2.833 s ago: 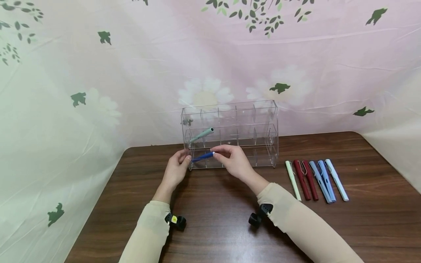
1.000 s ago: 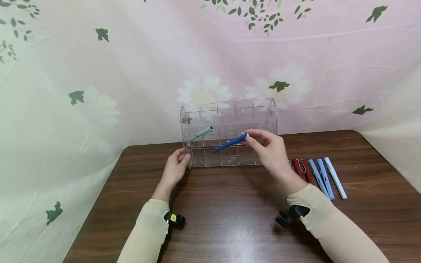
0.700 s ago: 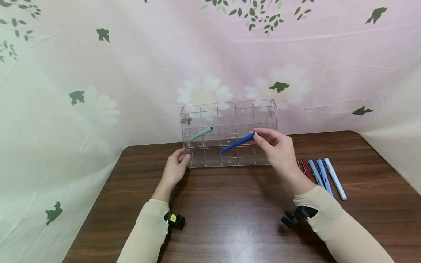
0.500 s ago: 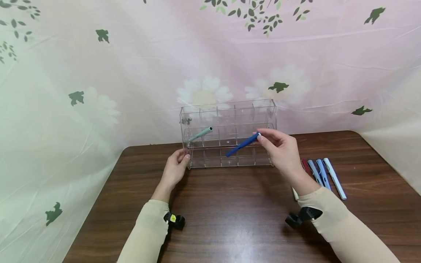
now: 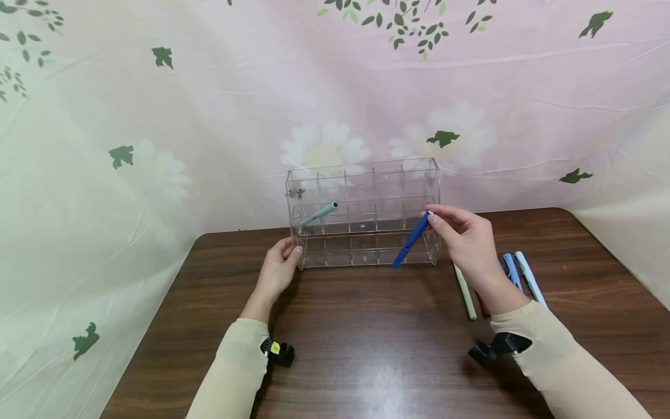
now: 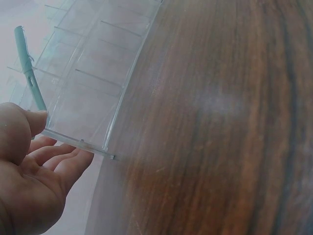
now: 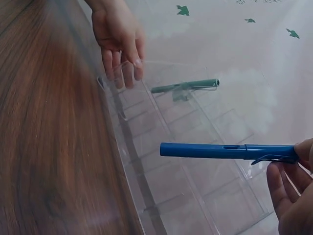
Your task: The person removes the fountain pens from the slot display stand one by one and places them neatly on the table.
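Note:
In the head view my left hand (image 5: 280, 265) grips the lower left side of a clear tiered pen holder (image 5: 364, 257); the left wrist view shows the thumb (image 6: 36, 121) on one face and the fingers beyond the panel. My right hand (image 5: 469, 240) pinches a dark blue pen (image 5: 410, 241) by its capped end, in front of the holder's right side. That pen slants, its free end pointing down and left. A teal pen (image 5: 319, 214) leans in the holder's left column, cap end up. The right wrist view shows the blue pen's clip (image 7: 274, 159) near the fingertips.
Right of the holder, a pale green pen (image 5: 465, 293), a dark red pen (image 5: 483, 306), a mid-blue pen (image 5: 512, 270) and a light blue pen (image 5: 530, 279) lie on the wooden table (image 5: 340, 349), some partly behind my right arm. A patterned cloth (image 5: 235, 116) hangs behind.
My right hand has drawn the blue pen out from the holder's lower left and carried it right, its free end now tipping lower. My left hand stays on the holder.

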Demonstrator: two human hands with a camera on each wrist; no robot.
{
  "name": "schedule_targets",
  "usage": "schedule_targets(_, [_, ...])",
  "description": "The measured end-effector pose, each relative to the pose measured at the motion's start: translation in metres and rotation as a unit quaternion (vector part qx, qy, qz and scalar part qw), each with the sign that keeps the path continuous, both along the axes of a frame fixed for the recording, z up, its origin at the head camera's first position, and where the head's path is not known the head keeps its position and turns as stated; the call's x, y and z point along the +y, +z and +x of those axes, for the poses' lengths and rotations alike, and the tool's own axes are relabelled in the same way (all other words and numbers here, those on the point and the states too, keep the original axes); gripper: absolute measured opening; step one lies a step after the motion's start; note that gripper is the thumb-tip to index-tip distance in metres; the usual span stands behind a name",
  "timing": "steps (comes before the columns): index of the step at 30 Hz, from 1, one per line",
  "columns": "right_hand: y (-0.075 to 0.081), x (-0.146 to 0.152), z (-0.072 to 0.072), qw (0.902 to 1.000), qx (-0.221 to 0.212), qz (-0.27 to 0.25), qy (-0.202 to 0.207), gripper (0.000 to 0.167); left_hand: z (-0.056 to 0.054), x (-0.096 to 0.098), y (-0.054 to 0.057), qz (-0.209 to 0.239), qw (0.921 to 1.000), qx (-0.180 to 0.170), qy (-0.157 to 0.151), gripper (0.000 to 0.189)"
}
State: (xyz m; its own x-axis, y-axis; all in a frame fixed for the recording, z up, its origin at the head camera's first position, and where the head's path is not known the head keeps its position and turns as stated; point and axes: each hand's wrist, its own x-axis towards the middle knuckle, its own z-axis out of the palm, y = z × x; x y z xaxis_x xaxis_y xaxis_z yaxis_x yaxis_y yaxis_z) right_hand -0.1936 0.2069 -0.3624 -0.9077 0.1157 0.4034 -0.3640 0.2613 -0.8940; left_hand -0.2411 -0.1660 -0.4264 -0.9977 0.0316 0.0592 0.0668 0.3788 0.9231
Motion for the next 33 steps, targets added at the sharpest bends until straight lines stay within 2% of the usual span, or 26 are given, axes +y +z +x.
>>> schedule_targets(8, [0.002,0.011,0.002,0.9993,-0.015,0.018,-0.03,0.033,-0.001,-0.001,-0.001,0.0,1.0,-0.004,0.0,0.046])
schedule_targets(20, [-0.002,0.035,0.003,0.9971,-0.042,-0.02,-0.06,0.037,-0.001,-0.001,-0.001,-0.002,1.0,-0.005,0.001,0.046])
schedule_targets(25, [-0.004,0.047,0.005,0.9954,-0.046,0.008,-0.084,0.037,-0.002,-0.002,-0.002,-0.001,1.0,-0.004,0.0,0.046])
schedule_targets(33, [-0.008,0.064,0.009,0.9924,-0.055,0.018,-0.109,0.038,-0.003,-0.002,-0.003,0.0,1.0,-0.005,-0.001,0.046])
